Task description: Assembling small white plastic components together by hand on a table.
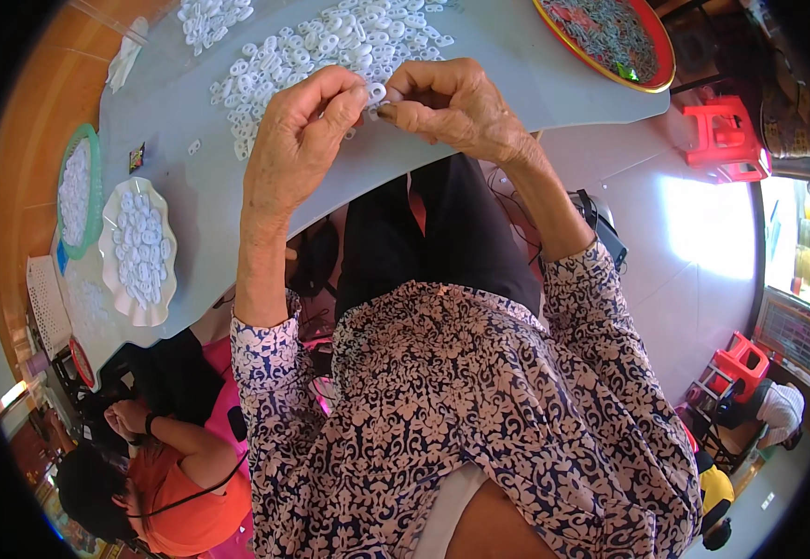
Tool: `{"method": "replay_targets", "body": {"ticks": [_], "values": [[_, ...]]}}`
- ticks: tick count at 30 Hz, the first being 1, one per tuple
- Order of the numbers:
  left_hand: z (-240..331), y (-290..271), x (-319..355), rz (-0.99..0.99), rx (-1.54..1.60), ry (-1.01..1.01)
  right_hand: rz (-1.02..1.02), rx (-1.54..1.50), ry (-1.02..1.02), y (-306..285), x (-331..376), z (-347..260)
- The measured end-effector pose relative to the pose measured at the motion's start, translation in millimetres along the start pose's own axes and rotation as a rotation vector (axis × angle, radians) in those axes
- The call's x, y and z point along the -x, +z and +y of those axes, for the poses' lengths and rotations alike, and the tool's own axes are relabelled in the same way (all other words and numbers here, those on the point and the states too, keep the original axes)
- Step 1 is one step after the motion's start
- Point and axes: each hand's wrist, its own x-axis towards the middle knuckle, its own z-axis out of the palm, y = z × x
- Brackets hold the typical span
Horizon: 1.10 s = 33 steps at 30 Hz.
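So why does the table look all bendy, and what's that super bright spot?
Head view: the fisheye lens curves the table edge toward the rim, with black corners; the bright spot is daylight glaring off the floor; the hands and the white rings look sharp.

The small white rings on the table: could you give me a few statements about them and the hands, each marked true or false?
1. Both hands, left hand and right hand, pinch one small white ring between them. True.
2. A pile of white rings lies loose on the grey table. True.
3. The white scalloped dish holds red rings. False: its rings are white.
4. The round red tray sits at the person's left. False: it is at the right.
5. The green-rimmed basket sits beside the scalloped dish. True.
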Motion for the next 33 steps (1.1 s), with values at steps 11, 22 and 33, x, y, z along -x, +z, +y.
{"method": "replay_targets", "body": {"ticks": [11,22,33], "values": [[-9,8,4,0.033,0.018,-0.025,0.082,-0.003,-0.068,3,-1,-2],[-5,17,4,0.088,-0.043,-0.020,0.052,-0.005,-0.120,1,-1,2],[-9,18,1,0.110,-0.013,-0.019,0.053,-0.008,-0.120,2,-1,6]]}}
